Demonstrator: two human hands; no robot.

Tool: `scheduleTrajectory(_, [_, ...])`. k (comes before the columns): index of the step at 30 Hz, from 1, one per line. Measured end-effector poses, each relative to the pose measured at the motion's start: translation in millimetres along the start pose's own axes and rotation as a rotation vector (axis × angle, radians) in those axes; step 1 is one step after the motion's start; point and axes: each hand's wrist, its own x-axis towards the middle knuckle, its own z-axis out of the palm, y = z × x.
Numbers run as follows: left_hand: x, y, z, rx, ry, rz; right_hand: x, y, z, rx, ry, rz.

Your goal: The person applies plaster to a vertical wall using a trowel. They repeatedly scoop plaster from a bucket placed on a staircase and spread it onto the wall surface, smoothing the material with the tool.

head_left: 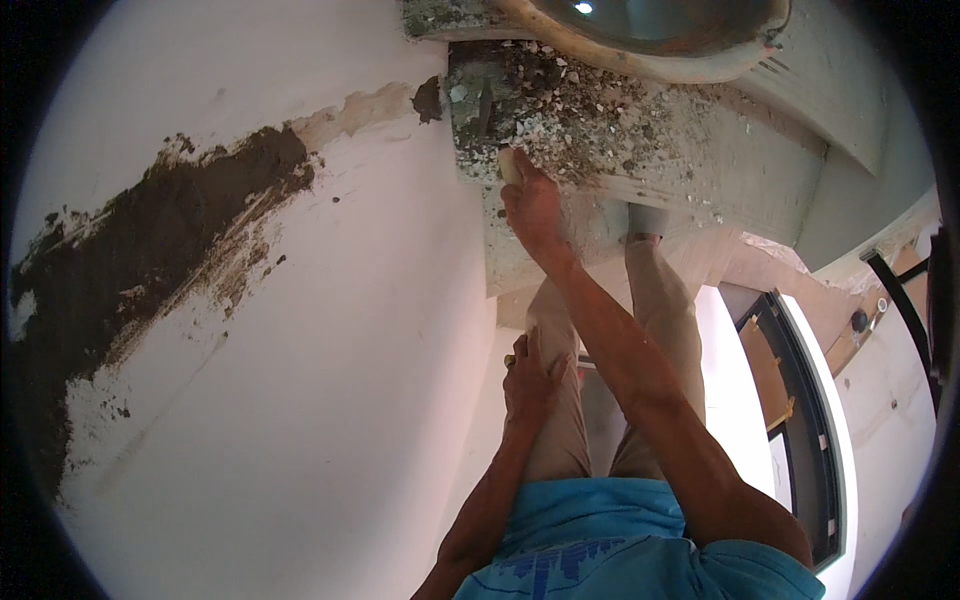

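My right hand [536, 208] is closed round the pale handle of a trowel [508, 166], reaching over the near left corner of a concrete step [680, 130]. Its blade is hard to make out against the dark, grimy surface. Loose rubble [570, 110], with white chips and brown crumbs, lies on the step just beyond that hand. My left hand [535, 382] rests on my left leg near the knee, fingers stretched over the trouser cloth. Something small and yellowish shows at its fingers, too small to name.
A large round basin [655, 70] with a mortar-smeared rim stands on a higher step. Along the left, a white wall [330, 350] carries a broad band of dark mortar [170, 215]. My foot stands on a lower step. A dark-framed opening [800, 420] is at the right.
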Motion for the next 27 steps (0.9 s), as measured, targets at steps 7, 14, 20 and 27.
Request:
scheduleTrajectory(7, [1,-3,0,-0.013,-0.019,-0.017,20,-13,5,-0.159,-0.082,-0.069])
scheduleTrajectory(14, [2,-6,-3,-0.021,0.009,0.007,27,-3,-7,-0.036,-0.076,0.021])
scheduleTrajectory(20, [1,2,-9,-0.018,-0.026,-0.014,-2,3,-18,-0.003,-0.006,-0.104])
scheduleTrajectory(27, [5,-9,-4,0.004,-0.011,0.015,33,-16,2,-0.186,-0.140,-0.047])
